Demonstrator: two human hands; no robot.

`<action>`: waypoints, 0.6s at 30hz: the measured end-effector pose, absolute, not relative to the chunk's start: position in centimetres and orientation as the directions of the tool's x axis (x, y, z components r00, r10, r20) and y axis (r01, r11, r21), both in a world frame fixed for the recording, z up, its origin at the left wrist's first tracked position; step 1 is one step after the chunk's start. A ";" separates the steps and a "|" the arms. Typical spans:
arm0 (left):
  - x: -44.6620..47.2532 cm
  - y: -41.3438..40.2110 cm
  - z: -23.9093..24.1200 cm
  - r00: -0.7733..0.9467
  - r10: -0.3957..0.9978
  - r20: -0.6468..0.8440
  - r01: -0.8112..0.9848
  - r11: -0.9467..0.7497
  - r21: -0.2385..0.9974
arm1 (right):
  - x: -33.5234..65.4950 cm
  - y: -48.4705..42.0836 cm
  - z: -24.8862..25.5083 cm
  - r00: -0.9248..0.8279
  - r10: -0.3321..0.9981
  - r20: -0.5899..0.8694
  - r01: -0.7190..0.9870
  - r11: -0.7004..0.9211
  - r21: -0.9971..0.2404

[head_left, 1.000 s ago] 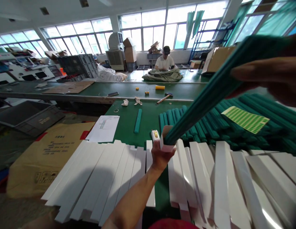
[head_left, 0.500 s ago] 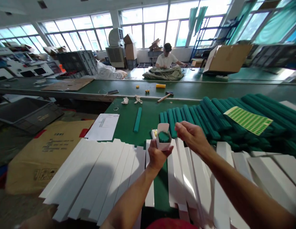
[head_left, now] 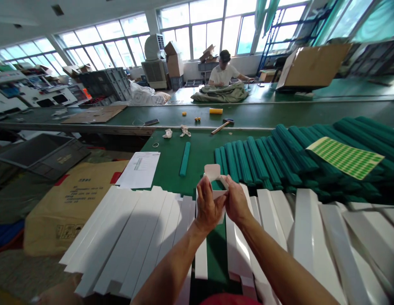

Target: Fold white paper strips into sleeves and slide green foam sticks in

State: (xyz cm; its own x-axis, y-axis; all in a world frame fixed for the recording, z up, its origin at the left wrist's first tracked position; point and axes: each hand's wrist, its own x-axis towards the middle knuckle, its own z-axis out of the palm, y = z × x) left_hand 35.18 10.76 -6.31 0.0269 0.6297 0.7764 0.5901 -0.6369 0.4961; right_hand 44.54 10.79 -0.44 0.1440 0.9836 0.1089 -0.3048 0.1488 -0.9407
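A white cardboard box [head_left: 212, 170] with an upright end flap is held between my two hands above the green table. My left hand [head_left: 209, 205] wraps its left side and underside. My right hand [head_left: 236, 200] closes on its right side, fingers at the rim of the open end. My fingers hide much of that end, and I cannot make out clearly what is inside. Just beyond my right hand lie teal ribbed rolls [head_left: 247, 163] in a row, heaped higher at the right. A single teal roll [head_left: 184, 159] lies apart on the table.
Flat white cartons [head_left: 130, 231] spread at the left, more white boxes [head_left: 307, 224] at the right. A green sticker sheet [head_left: 345, 156] rests on the rolls. Papers [head_left: 139, 169], a hammer [head_left: 222, 126] and a yellow cylinder [head_left: 216, 111] lie farther off. A co-worker [head_left: 224, 72] sits opposite.
My right hand has come down and left onto the box's right side. The teal end seen inside the box earlier no longer shows clearly.
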 end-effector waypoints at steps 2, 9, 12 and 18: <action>34.9 10.7 -5.8 0.073 0.603 0.794 0.525 -0.700 0.484 | 44.6 11.0 -0.4 0.188 0.972 0.141 -0.314 0.196 -0.929; 34.8 10.8 -1.9 0.008 0.810 0.586 0.135 -0.581 0.802 | 44.5 11.6 0.7 0.155 0.980 0.126 -0.423 0.181 -0.888; 35.3 11.2 -1.1 -0.077 0.848 0.524 0.059 -0.520 0.852 | 44.0 11.7 0.8 0.227 0.970 0.092 -0.477 0.193 -0.857; 35.6 11.4 -0.9 0.000 0.734 0.679 0.113 -0.675 0.729 | 44.7 11.7 0.0 0.272 0.931 0.245 -0.420 0.344 -0.840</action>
State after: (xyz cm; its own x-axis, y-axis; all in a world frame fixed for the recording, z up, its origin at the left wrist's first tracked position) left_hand 35.56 11.45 -0.89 -0.0005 0.7339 0.6793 0.1133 -0.6749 0.7292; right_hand 44.73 11.68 0.05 0.2716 0.9307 0.2449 -0.4198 0.3436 -0.8401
